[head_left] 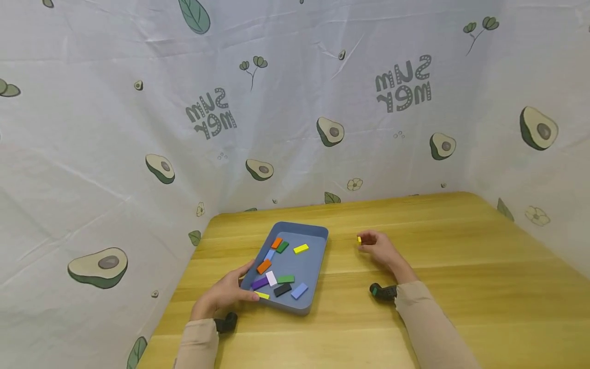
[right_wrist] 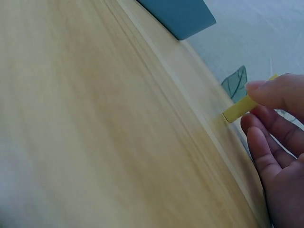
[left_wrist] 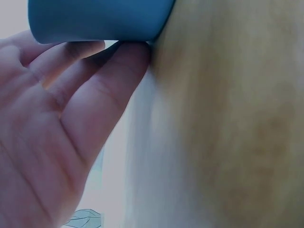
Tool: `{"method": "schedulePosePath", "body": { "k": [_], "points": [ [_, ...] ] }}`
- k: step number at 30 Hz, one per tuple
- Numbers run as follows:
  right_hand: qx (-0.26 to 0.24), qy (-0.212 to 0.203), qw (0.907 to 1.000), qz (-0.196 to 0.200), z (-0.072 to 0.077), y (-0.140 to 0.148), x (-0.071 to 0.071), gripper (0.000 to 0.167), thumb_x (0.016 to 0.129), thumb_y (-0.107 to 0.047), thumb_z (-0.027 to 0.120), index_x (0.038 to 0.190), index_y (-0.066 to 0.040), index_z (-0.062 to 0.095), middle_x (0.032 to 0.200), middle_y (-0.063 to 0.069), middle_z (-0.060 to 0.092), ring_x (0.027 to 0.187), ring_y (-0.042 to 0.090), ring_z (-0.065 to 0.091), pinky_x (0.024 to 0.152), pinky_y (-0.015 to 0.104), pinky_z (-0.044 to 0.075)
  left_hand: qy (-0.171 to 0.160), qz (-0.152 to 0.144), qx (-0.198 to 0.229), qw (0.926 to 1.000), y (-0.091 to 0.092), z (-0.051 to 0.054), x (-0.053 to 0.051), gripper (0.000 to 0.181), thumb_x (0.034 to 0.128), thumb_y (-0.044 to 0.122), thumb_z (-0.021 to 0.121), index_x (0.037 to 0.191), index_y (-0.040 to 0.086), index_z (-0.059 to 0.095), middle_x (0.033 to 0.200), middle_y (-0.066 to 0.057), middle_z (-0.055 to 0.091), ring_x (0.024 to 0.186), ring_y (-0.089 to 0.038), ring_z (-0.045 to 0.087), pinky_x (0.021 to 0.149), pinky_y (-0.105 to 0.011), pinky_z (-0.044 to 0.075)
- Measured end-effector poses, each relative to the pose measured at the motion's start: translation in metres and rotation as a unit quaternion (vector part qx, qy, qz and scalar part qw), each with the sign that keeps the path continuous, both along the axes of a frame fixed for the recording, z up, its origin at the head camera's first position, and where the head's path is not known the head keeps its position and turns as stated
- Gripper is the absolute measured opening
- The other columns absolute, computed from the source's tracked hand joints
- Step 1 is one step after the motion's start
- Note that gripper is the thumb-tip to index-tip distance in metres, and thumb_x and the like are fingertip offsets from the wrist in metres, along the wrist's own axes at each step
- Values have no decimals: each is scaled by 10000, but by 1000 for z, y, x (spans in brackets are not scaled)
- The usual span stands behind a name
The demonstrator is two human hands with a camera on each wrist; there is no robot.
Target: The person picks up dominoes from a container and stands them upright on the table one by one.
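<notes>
A blue-grey tray [head_left: 301,269] lies on the table, its long side slanting away from me. Holding its near left corner is my left hand [head_left: 226,291], with the thumb at the rim; the left wrist view has fingers against the tray's outer wall [left_wrist: 99,21]. To the right of the tray, my right hand [head_left: 380,250] pinches a small yellow block [right_wrist: 236,109] between thumb and fingers. Inside the tray are several flat rectangular blocks, among them a yellow block [head_left: 301,249], a black block [head_left: 282,290], a white block [head_left: 271,278] and a purple block [head_left: 260,283].
The wooden table [head_left: 461,256] stretches beyond the tray and to the right. A pale curtain [head_left: 295,102] printed with avocados hangs behind and at both sides. Each wrist wears a dark device, such as the right wrist device [head_left: 383,292].
</notes>
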State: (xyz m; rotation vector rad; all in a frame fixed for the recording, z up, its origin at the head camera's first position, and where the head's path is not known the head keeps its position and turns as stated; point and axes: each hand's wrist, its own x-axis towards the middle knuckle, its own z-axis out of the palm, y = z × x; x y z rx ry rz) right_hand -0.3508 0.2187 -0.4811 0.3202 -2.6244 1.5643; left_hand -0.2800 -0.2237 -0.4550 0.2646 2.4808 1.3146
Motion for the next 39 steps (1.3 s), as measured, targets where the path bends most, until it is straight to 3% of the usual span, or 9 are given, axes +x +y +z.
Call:
{"method": "schedulePosePath", "body": {
  "k": [4,12,15,20,27,34,39],
  "points": [
    [-124,-87,9999,50,1,2,-1,418,948,-6,640,1319,144,521,1229,320,598,1148,434,591,961,466,522,56,-18,-11,10000,0,2,-1,1105,720,275,910,1604,186,254,1634,-223,258,1456,-458,307,1155,-651,285],
    [-329,-288,9986,299,8,10,-2,531,970,-33,623,1406,175,402,1320,354,528,1212,444,551,959,337,527,115,6,-60,9999,1,7,-1,1084,725,246,909,1599,174,272,1627,-222,277,1456,-441,313,1159,-651,277],
    [-409,-303,9982,310,12,13,-1,579,973,-52,624,1430,185,358,1356,376,487,1252,477,513,993,352,511,162,40,-63,9998,2,9,-2,1082,724,241,909,1598,177,275,1625,-214,286,1456,-430,317,1163,-645,274],
    [-403,-336,9986,10,23,17,5,650,975,-97,634,1474,163,308,1433,380,415,1309,490,451,1064,455,459,164,-38,-55,9998,2,11,-3,1076,727,232,908,1595,145,279,1622,-205,298,1457,-423,320,1171,-634,271],
    [-176,-139,9991,-348,52,10,10,637,979,-126,632,1492,109,335,1491,347,381,1383,490,366,1118,588,379,185,15,-79,9998,3,12,-3,1075,717,227,914,1591,148,293,1618,-191,315,1444,-423,352,1159,-624,302],
    [-44,130,9995,-296,76,-12,20,574,986,-168,642,1458,71,422,1413,290,489,1288,426,476,1056,547,451,97,78,-6,9999,2,8,-3,1074,721,229,912,1594,173,290,1625,-196,298,1447,-434,341,1156,-635,298],
    [43,206,9998,36,82,-29,25,499,987,-166,641,1398,75,490,1316,260,561,1187,376,554,1001,477,502,14,-31,121,9999,-1,1,-1,1088,725,237,910,1600,160,268,1622,-223,281,1426,-444,372,1149,-626,316]
  ]
}}
